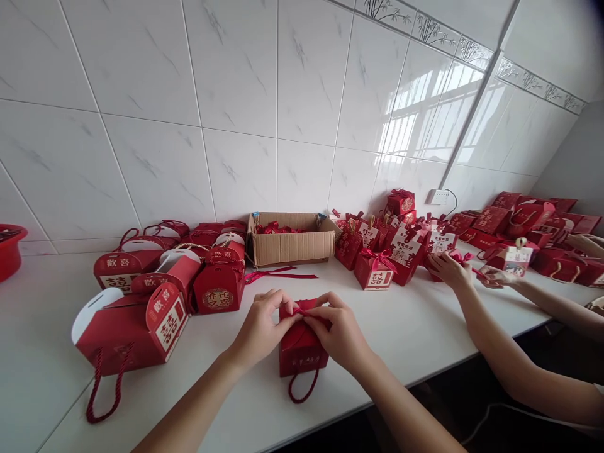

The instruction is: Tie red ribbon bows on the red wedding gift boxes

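Observation:
A small red gift box (303,352) stands on the white table right in front of me, with a dark red cord handle (302,388) hanging down its near side. On its top a red ribbon (301,311) is pinched by both hands. My left hand (268,324) is closed, thumb and index finger on the ribbon's left part. From the other side my right hand (340,327) pinches the ribbon too, its fingertips almost touching the left ones. How the ribbon is looped between the fingers is mostly hidden.
Several red gift boxes (136,321) stand at left. A cardboard carton (292,248) holds red ribbons; a loose ribbon (283,274) lies before it. More red boxes (375,269) stand at right, where a co-worker's hands (450,270) handle one. A red basin (10,255) is far left.

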Motion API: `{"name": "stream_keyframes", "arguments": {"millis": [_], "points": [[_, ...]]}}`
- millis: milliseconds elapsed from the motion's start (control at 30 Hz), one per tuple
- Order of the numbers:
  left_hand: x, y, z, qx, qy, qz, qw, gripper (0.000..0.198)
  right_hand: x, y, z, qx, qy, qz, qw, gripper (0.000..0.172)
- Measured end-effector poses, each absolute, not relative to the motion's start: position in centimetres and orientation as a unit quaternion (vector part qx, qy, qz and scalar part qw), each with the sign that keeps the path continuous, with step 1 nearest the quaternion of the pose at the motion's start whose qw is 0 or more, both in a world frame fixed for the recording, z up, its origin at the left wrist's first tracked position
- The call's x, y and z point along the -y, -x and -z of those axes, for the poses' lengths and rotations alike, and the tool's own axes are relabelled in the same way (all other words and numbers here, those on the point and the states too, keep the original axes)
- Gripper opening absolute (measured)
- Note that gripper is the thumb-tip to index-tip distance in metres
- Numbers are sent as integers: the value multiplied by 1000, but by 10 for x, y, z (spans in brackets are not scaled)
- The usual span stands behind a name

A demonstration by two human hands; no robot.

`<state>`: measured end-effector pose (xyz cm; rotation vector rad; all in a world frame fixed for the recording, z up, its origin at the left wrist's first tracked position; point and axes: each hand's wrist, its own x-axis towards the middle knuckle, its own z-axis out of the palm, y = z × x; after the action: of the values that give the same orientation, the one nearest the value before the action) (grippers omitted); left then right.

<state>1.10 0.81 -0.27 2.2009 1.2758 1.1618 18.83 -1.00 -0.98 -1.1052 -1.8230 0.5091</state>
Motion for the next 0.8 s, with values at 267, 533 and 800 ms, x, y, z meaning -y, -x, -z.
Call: {"name": "stream_keyframes", "arguments": {"millis": [267,533,800], "points": [[-5,-13,-4,-407,-774,-419,242,13,6,-190,10,660,454,-366,473,17],[-13,-18,-2,-405,-728,-470,292,11,6,-182,11,632,394,-463,481,28],[-6,-1,-12,-418,-778,-373,284,19,10,-171,19,625,431,-402,513,19]]}}
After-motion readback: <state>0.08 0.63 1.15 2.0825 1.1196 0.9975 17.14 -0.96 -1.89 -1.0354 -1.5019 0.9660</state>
